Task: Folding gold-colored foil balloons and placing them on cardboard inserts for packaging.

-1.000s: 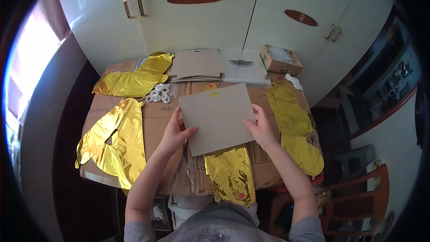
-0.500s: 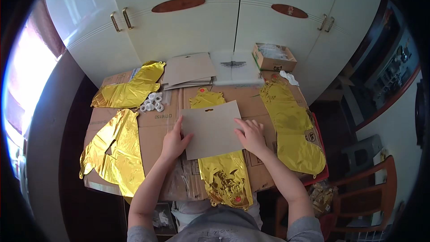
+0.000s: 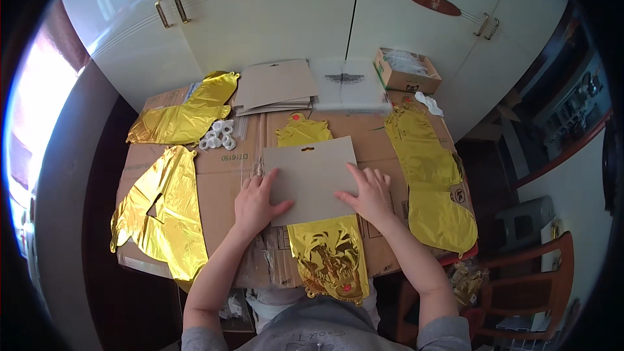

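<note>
The left hand [image 3: 257,203] and right hand [image 3: 369,195] rest at opposite sides of a grey cardboard sheet [image 3: 312,185] — fingers spread, thumbs on its face. The sheet lies across the middle of a flat gold foil balloon [image 3: 325,237] on the cardboard-covered counter [image 3: 224,182], in front of stacked sheets [image 3: 274,84].

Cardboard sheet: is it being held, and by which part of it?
Left hand and right hand touch the cardboard sheet at its side edges, thumbs on its face; whether they grip or press cannot be told.
</note>
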### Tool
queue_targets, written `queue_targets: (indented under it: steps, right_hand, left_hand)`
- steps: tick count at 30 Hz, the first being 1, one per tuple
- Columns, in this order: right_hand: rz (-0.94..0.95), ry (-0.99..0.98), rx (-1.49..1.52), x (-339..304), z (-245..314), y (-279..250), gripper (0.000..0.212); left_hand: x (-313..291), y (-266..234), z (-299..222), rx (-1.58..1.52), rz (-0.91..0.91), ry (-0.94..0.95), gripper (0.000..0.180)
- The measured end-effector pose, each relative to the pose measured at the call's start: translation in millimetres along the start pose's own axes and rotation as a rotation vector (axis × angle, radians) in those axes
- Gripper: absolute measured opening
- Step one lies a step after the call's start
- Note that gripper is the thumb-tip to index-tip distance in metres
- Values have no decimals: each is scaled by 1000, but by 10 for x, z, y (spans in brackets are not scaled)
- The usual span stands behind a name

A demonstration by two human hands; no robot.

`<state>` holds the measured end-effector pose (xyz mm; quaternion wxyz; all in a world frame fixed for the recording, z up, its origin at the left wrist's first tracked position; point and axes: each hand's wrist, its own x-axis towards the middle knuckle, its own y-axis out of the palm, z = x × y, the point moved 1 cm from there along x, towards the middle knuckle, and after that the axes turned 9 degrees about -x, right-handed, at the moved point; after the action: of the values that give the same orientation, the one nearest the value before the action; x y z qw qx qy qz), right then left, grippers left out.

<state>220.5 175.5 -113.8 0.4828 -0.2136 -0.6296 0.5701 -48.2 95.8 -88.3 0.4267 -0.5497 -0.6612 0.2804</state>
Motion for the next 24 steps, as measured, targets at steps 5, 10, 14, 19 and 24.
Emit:
queue_targets:
  steps: [5,10,14,19,24]
  right_hand:
    - [26,-10,-14,11,3,2,77]
    - [140,36,-15,43,42,-69,90]
    - [168,43,-29,50,46,-95,93]
    - [144,32,-32,38,50,-55,92]
    - [162,47,-37,36,59,-68,92]
  left_hand:
    - [-17,-3,9,19,17,-23,75]
    - [-18,-24,-38,62,39,-44,72]
    - [7,-66,-90,57,31,70,61]
    - [173,-49,-54,-50,246,622,41]
    - [404,74,-176,-53,533,672,32]
